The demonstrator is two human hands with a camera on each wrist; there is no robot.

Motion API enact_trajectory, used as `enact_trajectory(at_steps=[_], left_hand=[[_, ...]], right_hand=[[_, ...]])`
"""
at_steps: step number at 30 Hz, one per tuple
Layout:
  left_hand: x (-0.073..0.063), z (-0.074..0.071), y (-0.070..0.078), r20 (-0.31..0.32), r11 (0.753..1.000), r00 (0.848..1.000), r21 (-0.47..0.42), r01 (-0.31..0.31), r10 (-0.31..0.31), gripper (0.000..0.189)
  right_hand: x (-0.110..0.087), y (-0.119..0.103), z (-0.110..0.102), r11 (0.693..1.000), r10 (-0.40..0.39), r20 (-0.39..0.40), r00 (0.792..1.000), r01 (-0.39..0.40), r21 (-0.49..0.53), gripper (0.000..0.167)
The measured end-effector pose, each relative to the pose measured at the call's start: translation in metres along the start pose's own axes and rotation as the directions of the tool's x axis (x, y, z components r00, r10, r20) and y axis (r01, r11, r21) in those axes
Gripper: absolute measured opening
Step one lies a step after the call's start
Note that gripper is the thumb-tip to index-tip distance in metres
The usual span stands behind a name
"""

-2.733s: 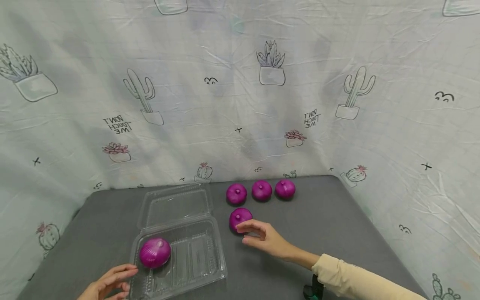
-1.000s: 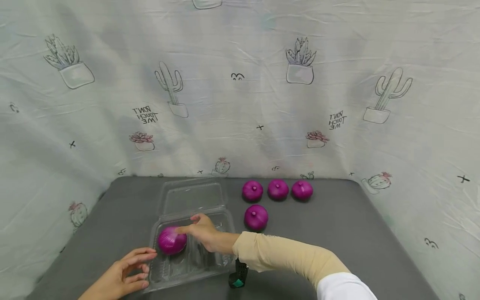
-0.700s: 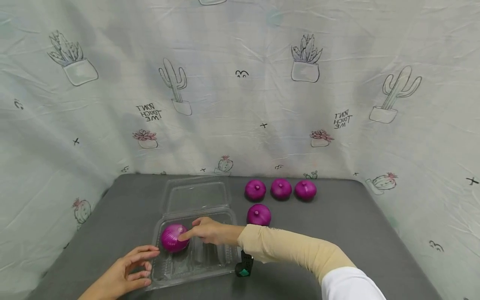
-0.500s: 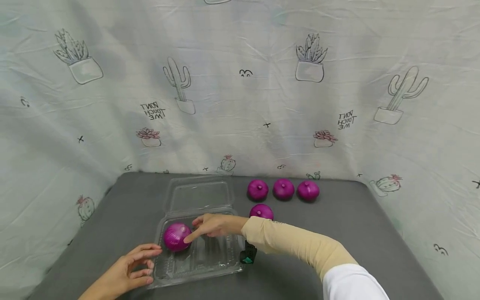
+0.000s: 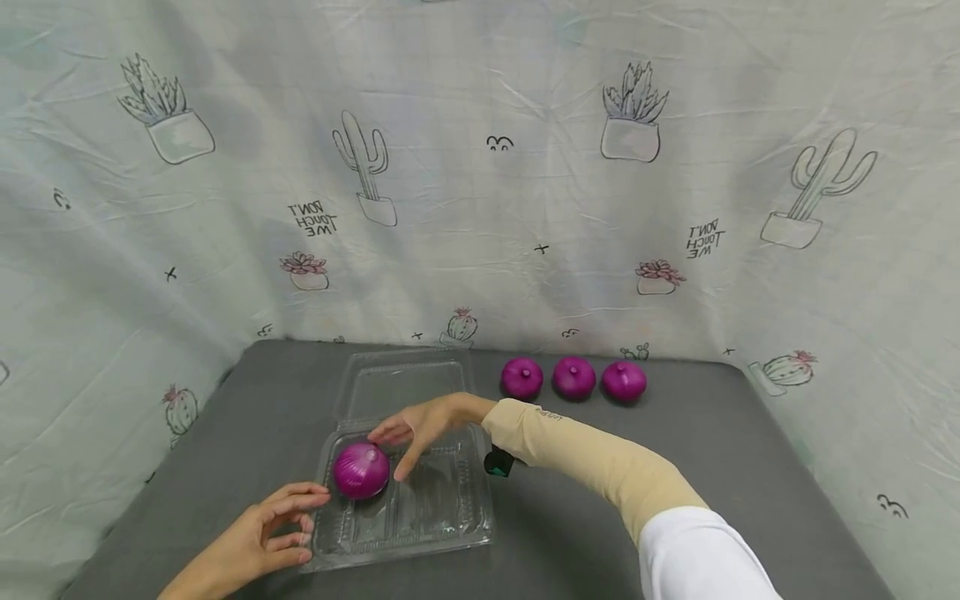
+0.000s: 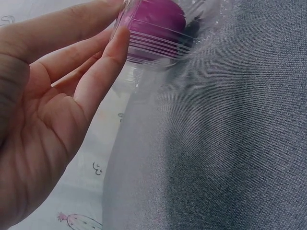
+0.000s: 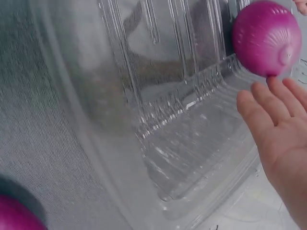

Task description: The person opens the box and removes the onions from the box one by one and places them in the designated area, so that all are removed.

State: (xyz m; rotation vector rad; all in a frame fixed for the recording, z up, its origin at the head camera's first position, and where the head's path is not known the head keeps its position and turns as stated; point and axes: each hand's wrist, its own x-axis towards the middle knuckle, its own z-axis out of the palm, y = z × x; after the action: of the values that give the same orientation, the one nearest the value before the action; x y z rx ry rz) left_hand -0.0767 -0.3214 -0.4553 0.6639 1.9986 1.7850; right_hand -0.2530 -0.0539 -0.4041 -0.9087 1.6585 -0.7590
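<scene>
A purple onion (image 5: 362, 471) sits in the left part of a clear plastic clamshell container (image 5: 442, 533), its stem end up. My right hand (image 5: 427, 422) is over the container with fingers spread, its fingertips close beside the onion; in the right wrist view the straight fingers (image 7: 261, 108) reach toward the onion (image 7: 266, 38), and I cannot tell whether they touch it. My left hand (image 5: 255, 533) is at the container's left side. Seen from the left wrist, its extended fingers (image 6: 96, 86) rest against the clear wall and grip nothing.
Three more purple onions (image 5: 574, 378) stand in a row at the back of the grey table (image 5: 675, 467). Another onion (image 7: 17, 215) shows at the right wrist view's corner; my right arm hides it in the head view. The container's clear lid (image 5: 405, 379) lies open behind its base.
My right hand went from the loose onion into the container, touched the onion there, then drew slightly back and up from it. My left hand stays at the container's side. The head view shifted.
</scene>
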Motion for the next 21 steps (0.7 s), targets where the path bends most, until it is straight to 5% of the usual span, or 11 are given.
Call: enact_trajectory(at_steps=[8,14,21], left_hand=[[0.002,0.001,0.002,-0.010,0.999,1.000,0.028,-0.018,0.019,0.052],[-0.001,-0.001,0.003,-0.023,1.000,1.000,0.023,0.019,-0.018,0.051],[0.000,0.000,0.003,-0.007,0.999,0.999,-0.015,0.044,-0.044,0.051]], right_hand=[[0.007,-0.001,-0.006,0.995,-0.080,-0.059,0.995,0.077,-0.060,0.060],[0.016,-0.002,-0.002,0.968,-0.250,-0.074,0.965,0.248,-0.033,0.044],[0.018,-0.003,0.000,0.948,-0.315,-0.125,0.941,0.318,0.002,0.031]])
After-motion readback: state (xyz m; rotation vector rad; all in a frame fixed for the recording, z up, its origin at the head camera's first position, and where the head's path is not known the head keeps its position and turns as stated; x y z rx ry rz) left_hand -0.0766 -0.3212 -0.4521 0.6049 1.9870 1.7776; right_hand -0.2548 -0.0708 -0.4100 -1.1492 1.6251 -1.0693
